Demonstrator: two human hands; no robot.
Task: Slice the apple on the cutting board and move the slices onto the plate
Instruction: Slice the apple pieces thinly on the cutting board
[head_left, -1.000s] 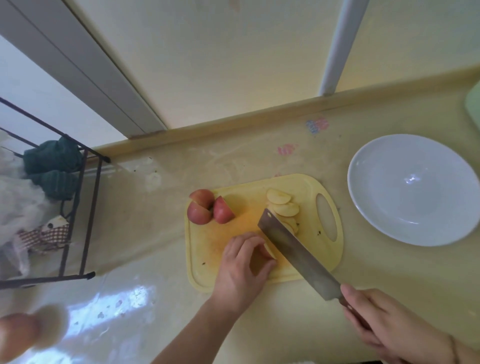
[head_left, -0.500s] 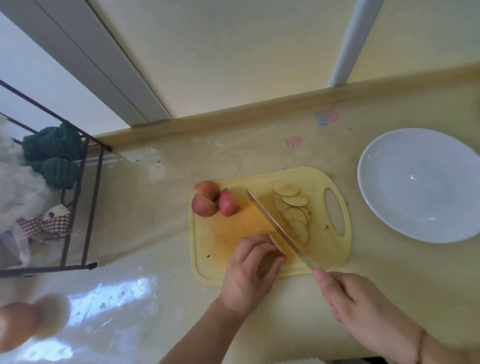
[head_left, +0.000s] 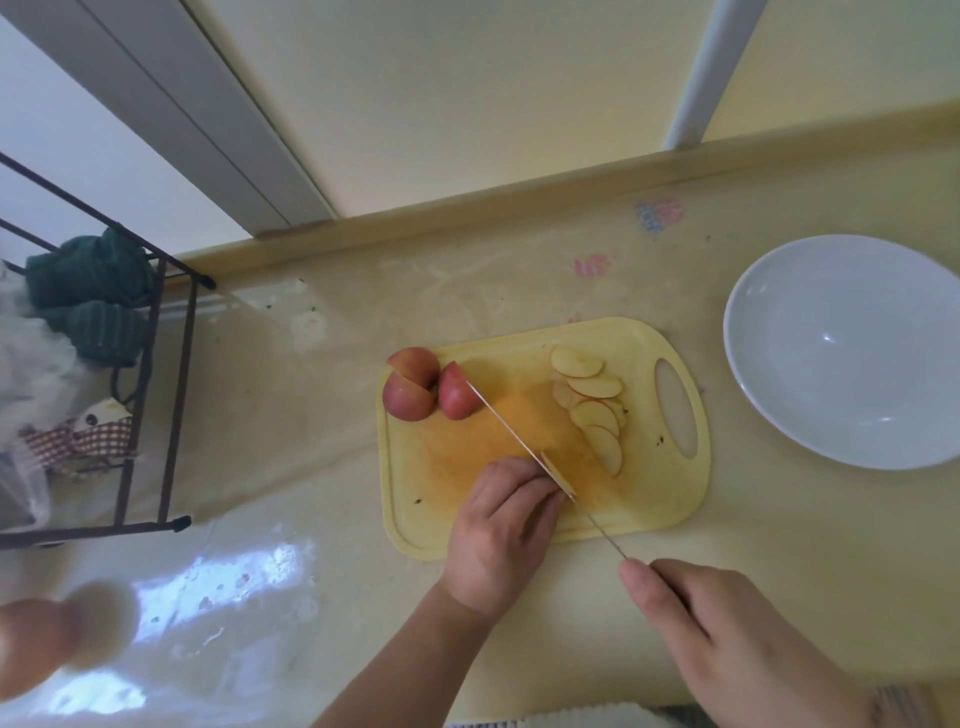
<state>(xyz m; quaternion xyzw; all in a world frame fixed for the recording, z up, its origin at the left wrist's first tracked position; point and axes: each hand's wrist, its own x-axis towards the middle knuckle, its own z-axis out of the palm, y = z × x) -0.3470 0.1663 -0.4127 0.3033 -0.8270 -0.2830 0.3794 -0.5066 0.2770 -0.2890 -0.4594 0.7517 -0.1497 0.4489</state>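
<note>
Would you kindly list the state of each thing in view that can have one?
Left hand: curled over the apple piece being cut.
Right hand: grips the knife handle.
Knife: edge-on, blade down on the cutting board.
Apple slices: fanned on the board, none on the plate.
Apple quarters: uncut, at the board's far left corner.
Plate: empty.

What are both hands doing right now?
Left hand: curled, holding an apple piece on the cutting board.
Right hand: gripping the knife.
</note>
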